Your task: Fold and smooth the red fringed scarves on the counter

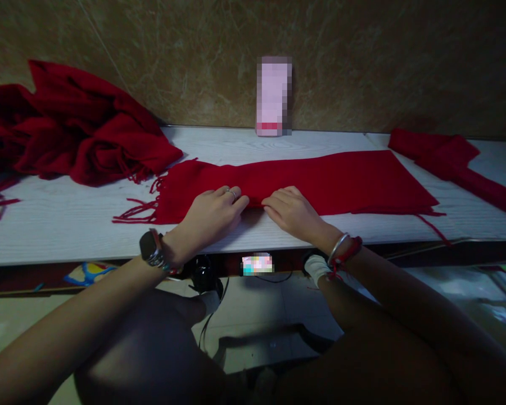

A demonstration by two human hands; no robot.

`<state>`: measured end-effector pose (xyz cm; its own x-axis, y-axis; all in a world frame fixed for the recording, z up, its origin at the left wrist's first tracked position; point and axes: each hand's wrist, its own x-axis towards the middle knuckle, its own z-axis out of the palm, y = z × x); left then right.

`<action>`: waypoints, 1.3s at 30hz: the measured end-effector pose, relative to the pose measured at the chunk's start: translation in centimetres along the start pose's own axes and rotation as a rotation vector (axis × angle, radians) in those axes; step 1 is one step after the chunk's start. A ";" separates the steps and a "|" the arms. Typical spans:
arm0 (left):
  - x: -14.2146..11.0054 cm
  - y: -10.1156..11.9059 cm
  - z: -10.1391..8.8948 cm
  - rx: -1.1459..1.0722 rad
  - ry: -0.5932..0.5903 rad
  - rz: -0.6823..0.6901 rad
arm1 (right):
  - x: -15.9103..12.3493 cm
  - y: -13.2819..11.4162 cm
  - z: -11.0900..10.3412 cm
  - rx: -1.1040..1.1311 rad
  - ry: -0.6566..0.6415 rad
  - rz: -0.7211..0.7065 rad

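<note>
A red fringed scarf (pixel 341 183) lies flat in a long folded strip on the white wood-grain table (pixel 88 230). Its tassels spread out at the left end, and a few strands trail from the right end. My left hand (pixel 215 211), with a ring and a watch at the wrist, has its fingers curled over the scarf's near edge. Just to its right, my right hand (pixel 290 211) pinches the same edge, thumb toward me. A narrow gap separates the two hands. Both sets of fingertips are partly hidden against the cloth.
A crumpled heap of red fringed cloth (pixel 76 129) rests at the left. Another twisted red cloth (pixel 451 157) lies at the right. A blurred-out pink box-like object (pixel 274 95) leans on the brown marbled wall (pixel 362 67). Beneath the table edge are my knees and feet.
</note>
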<state>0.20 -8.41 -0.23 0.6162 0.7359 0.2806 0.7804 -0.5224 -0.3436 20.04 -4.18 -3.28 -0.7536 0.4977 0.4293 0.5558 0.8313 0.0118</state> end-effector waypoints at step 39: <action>-0.1 0.4 0.1 -0.088 -0.113 -0.088 | -0.2 0.4 0.1 0.107 -0.009 0.043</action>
<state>0.49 -8.66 -0.45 0.5330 0.8216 0.2022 0.8402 -0.4858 -0.2411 20.37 -3.96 -3.47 -0.7336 0.5351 0.4189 0.5471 0.8307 -0.1029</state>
